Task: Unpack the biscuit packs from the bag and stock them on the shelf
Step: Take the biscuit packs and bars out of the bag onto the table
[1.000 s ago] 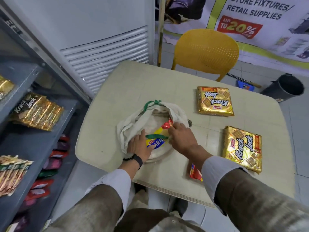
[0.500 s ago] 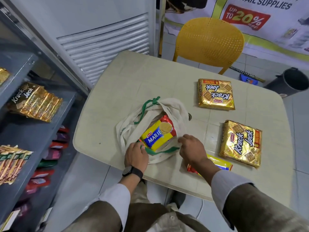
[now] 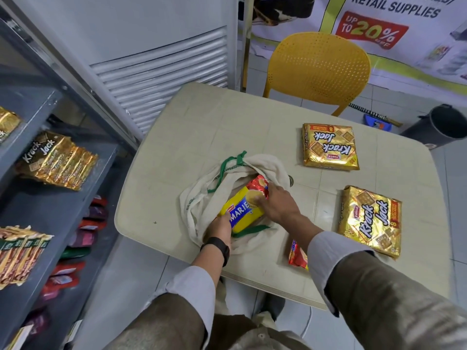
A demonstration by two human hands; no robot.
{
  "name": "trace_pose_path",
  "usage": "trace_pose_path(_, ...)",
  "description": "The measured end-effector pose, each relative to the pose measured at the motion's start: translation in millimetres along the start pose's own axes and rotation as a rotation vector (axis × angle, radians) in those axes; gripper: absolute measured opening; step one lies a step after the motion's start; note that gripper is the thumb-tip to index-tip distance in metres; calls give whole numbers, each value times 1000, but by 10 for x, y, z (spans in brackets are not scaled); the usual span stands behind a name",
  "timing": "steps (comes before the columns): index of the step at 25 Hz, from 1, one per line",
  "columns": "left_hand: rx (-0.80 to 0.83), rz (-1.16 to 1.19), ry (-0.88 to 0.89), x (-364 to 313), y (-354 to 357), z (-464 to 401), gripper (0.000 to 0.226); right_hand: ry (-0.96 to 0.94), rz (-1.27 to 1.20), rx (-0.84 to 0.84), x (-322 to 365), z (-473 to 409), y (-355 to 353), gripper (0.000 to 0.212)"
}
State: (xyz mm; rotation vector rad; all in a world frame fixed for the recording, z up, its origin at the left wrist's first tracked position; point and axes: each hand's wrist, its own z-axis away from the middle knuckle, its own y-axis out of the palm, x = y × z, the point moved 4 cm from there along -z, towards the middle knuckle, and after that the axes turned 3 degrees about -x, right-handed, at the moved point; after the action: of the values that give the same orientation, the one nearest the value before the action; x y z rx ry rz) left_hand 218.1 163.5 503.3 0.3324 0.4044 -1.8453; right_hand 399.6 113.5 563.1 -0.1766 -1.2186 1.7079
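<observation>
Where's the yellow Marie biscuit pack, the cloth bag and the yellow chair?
Yellow Marie biscuit pack (image 3: 241, 212): head view, on its blue label.
Cream cloth bag (image 3: 202, 205): head view, left side wall.
Yellow plastic chair (image 3: 318, 69): head view, middle of backrest.

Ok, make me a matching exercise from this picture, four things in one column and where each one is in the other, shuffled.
Things:
1. Marie biscuit pack
2. Krack Jack pack
3. yellow chair
4. black wristwatch

Places:
A. on the left wrist
B. behind the table
C. in the cloth bag, held by both hands
D. flat on the table, far side

Pairs: 1-C, 2-D, 3-B, 4-A
</observation>
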Motion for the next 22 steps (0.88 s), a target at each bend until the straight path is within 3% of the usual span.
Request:
trace_pose_path(4,59,164,-32,-168,18,355,14,-35,116,-116,154,124,16,43)
trace_pose_path(8,66,146,38,-212,-81,424,21,10,79,-165,201,352,31,32)
trace_pose_path(10,29,87,89,-211,-145,349,36,30,4,-159,180,430,53,34)
trace_pose_path(17,75,-143,232,-478,-123,579,43,341,-478,-72,68,455,41,50)
trace_pose_path(20,122,-187,332,-627,-108,671,42,294,-457,-122,115,468,-57,51)
trace_pose_path(22,140,-190,395,-709,-56,775,53,218,-489,-220,132,506,-214,56)
